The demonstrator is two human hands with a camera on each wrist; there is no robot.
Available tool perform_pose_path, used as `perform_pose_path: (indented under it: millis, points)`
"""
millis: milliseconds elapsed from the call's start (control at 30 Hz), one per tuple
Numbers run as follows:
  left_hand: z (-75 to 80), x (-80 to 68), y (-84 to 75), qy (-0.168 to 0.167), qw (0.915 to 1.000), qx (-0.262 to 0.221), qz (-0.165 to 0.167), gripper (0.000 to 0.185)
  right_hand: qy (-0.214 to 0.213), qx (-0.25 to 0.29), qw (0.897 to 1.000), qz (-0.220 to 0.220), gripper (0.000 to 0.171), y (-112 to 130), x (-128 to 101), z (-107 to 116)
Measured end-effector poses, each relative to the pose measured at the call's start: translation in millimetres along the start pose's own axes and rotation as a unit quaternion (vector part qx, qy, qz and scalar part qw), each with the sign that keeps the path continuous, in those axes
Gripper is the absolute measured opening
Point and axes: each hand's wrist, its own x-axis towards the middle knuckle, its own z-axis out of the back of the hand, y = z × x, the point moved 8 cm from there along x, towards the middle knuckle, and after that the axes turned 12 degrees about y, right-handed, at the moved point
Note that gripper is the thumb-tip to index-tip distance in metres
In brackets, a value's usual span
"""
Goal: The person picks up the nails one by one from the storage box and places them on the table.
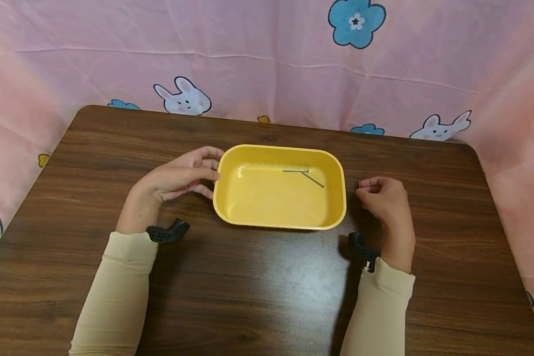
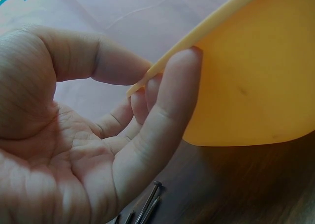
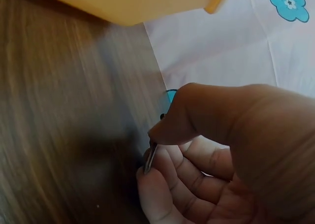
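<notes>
A yellow plastic tub sits in the middle of the table, with two nails lying crossed on its floor. My left hand pinches the tub's left rim, thumb on top and fingers along the outer wall. Below that hand, in the left wrist view, several more nails lie on the tabletop, partly hidden by the palm; the head view does not show them. Just right of the tub, my right hand pinches a thin nail between thumb and fingertips, low over the wood.
The dark wooden table ends at a pink curtain printed with rabbits and flowers. A black wrist mount sits on the left forearm, and a similar black mount on the right.
</notes>
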Motion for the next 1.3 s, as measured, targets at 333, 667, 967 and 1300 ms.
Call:
perform_pose_path:
  millis: [333, 667, 967, 1300]
  points:
    - [0.4, 0.1, -0.2, -0.002, 1.0, -0.002, -0.002, 0.055, -0.018, -0.04, 0.999, -0.01, 0.033, 1, -1, 3]
    - [0.4, 0.4, 0.1, -0.004, 1.0, 0.001, 0.003, 0.056, -0.013, -0.057, 0.998, -0.01, 0.033, 4, -1, 1]
    - [1.9, 0.3, -0.3, -0.005, 0.9999, 0.009, 0.001, 0.056, -0.03, -0.08, 0.996, 0.009, 0.029, 13, -2, -2]
    - [1.4, 0.5, -1.0, 0.002, 0.9999, 0.01, -0.001, 0.056, -0.02, -0.085, 0.996, 0.005, 0.03, 13, -3, -1]
